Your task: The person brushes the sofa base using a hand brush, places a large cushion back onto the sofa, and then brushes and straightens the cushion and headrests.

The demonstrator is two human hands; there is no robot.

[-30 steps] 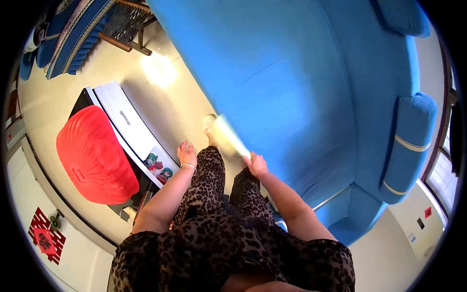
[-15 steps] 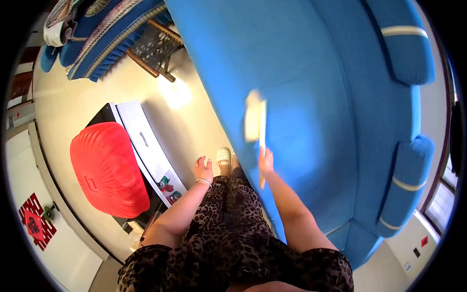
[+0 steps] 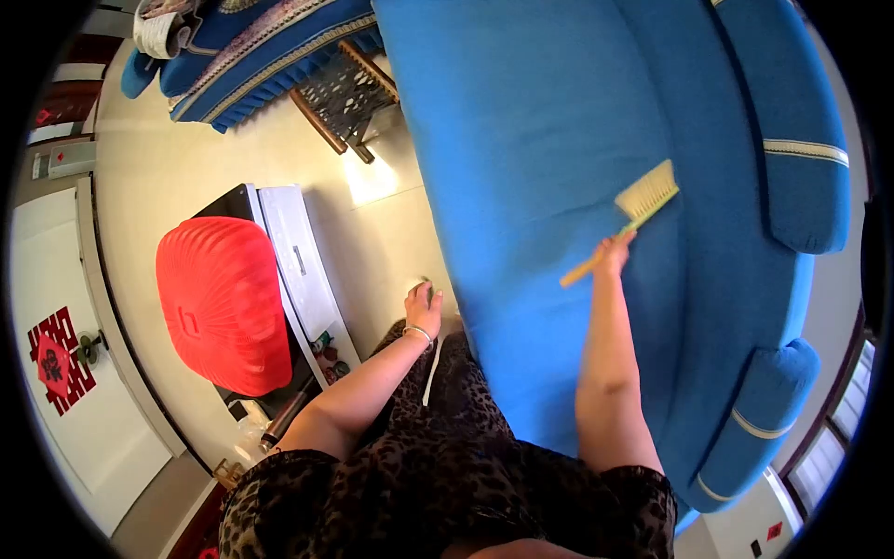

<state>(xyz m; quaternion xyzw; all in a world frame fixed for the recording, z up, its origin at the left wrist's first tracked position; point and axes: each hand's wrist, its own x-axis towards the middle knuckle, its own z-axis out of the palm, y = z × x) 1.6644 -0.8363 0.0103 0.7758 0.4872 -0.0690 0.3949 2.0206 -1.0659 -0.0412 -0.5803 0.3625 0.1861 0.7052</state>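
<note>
A brush with pale bristles and a yellowish wooden handle is over the seat of the blue sofa, close to its backrest. My right hand is wrapped round the handle, the bristle end pointing up and to the right. Whether the bristles touch the fabric I cannot tell. Nearer the sofa's front edge, my left hand, with a bracelet at the wrist, hangs above my leg. Its fingers are apart and hold nothing.
A red ribbed cover lies on a table with a white drawer and small items in an open compartment. A small stool stands by another blue sofa at the upper left. A white door is at far left.
The brush in my right hand has moved from the sofa's front edge across the seat toward the backrest. My left hand has shifted right in the view, along with my body and the camera.
</note>
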